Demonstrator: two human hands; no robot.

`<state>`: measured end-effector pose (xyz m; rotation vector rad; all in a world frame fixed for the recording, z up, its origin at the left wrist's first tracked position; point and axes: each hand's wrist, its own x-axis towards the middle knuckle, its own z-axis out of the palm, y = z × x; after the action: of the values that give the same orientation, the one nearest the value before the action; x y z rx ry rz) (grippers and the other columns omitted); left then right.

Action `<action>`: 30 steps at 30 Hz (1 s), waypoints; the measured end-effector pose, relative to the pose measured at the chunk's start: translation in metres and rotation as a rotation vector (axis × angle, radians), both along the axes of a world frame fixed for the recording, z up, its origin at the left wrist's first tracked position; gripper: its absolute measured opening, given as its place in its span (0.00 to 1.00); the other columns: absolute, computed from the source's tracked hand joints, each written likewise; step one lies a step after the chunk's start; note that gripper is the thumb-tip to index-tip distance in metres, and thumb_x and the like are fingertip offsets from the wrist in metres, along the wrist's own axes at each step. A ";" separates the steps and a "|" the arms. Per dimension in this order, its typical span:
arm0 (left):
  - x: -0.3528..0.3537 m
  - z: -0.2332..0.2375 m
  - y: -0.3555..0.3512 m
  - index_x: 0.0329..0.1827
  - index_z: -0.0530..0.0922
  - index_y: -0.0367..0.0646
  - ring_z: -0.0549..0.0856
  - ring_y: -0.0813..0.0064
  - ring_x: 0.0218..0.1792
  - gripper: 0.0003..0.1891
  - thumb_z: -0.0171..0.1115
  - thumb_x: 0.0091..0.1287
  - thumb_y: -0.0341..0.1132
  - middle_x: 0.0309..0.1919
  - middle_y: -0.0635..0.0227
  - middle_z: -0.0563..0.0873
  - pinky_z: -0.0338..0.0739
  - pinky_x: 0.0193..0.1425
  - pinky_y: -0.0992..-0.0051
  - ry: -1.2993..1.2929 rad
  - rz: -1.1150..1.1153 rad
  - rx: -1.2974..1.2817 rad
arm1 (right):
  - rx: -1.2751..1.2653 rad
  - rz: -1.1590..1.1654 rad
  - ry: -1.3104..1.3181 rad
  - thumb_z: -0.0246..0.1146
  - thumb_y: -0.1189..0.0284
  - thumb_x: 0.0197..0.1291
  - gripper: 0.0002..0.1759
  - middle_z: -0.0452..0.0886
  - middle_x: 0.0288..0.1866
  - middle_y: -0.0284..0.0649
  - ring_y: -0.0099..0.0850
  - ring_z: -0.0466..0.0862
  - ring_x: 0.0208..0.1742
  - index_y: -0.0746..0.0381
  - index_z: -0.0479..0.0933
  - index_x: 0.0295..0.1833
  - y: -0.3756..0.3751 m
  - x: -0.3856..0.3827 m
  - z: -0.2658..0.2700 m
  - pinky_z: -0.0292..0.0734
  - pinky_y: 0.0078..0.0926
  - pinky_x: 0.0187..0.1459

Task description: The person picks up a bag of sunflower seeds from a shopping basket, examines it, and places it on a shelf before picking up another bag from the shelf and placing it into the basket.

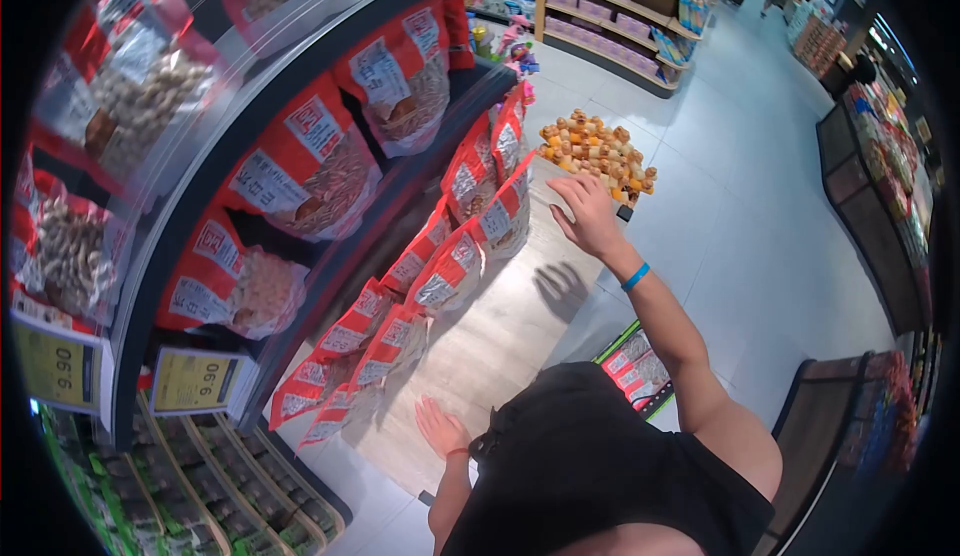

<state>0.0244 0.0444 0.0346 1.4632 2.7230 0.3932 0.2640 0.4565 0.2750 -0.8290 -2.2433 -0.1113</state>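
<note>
A tall shelf unit (pixel 122 376) stands along one side of the table (pixel 480 346). On the table's shelf side, red-topped bags (pixel 450 274) stand in two close rows, some of them leaning. The right hand (pixel 588 214) is at the table's far end, fingers loosely spread and holding nothing; its shadow on the tabletop suggests it hovers. The left hand (pixel 440 428) lies over the table's near end, flat, fingers extended and grasping nothing.

The step in hand appears to be a pause in arranging the bags, or steadying at the table. Handling a bag from here calls for turning a hand toward the rows and pinching an upper edge without toppling its neighbours.

The black top (pixel 560 456) hides part of the table's body side. The rear row is partly covered by the front one, and whether the left palm presses the table is unclear.
</note>
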 end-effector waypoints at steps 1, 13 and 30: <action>0.000 0.001 0.002 0.68 0.66 0.37 0.58 0.57 0.75 0.28 0.53 0.61 0.28 0.72 0.60 0.65 0.51 0.78 0.58 0.001 -0.030 -0.006 | -0.014 -0.035 0.096 0.67 0.74 0.51 0.17 0.81 0.42 0.41 0.39 0.79 0.47 0.62 0.77 0.49 -0.012 0.010 -0.010 0.72 0.39 0.50; 0.011 0.007 0.000 0.70 0.63 0.37 0.59 0.57 0.75 0.29 0.52 0.64 0.30 0.74 0.60 0.62 0.52 0.77 0.59 0.095 -0.020 -0.033 | -1.192 -0.172 0.071 0.58 0.68 0.59 0.09 0.79 0.25 0.42 0.34 0.81 0.28 0.61 0.78 0.39 -0.240 0.066 -0.188 0.75 0.32 0.33; 0.006 -0.010 -0.009 0.72 0.62 0.39 0.57 0.60 0.76 0.27 0.46 0.68 0.34 0.75 0.66 0.60 0.50 0.78 0.62 0.078 0.002 0.027 | -1.937 -0.811 0.109 0.64 0.60 0.54 0.18 0.86 0.36 0.41 0.33 0.84 0.38 0.64 0.84 0.39 -0.525 0.290 -0.313 0.77 0.32 0.42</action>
<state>0.0308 0.0353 0.0242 1.5140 2.7895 0.3831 0.5538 -0.0688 -0.0384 -2.4236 -1.1158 1.8469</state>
